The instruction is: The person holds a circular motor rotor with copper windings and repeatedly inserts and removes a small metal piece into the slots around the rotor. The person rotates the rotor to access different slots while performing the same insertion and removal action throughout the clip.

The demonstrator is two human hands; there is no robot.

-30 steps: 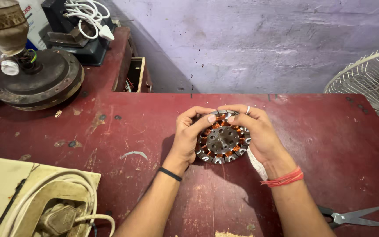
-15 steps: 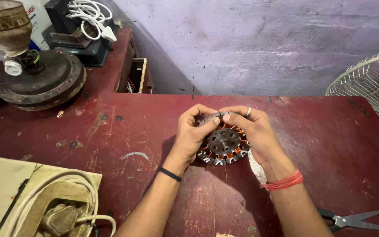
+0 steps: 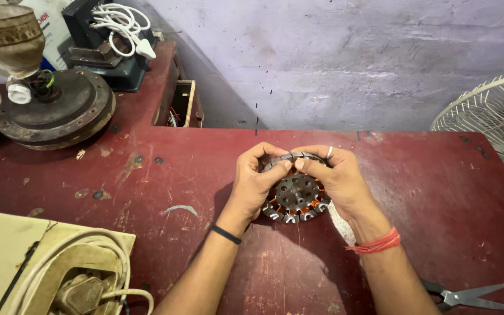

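Note:
A round metal stator (image 3: 296,198) with copper windings and a dark hub rests tilted on the red table (image 3: 164,175). My left hand (image 3: 255,184) grips its left rim, thumb and forefinger pinching at the top edge. My right hand (image 3: 336,178), with a ring on one finger and a red thread on the wrist, holds the right rim, its fingertips meeting the left hand's at the top. A black band circles my left wrist.
Scissors (image 3: 468,296) lie at the front right. A white fan guard (image 3: 491,125) stands at the right edge. A dark round motor housing (image 3: 59,111) sits at the back left, a cream box with coiled cable (image 3: 59,274) at the front left.
The stator has tilted and shifted slightly. Both hands' fingertips have come together at its top rim.

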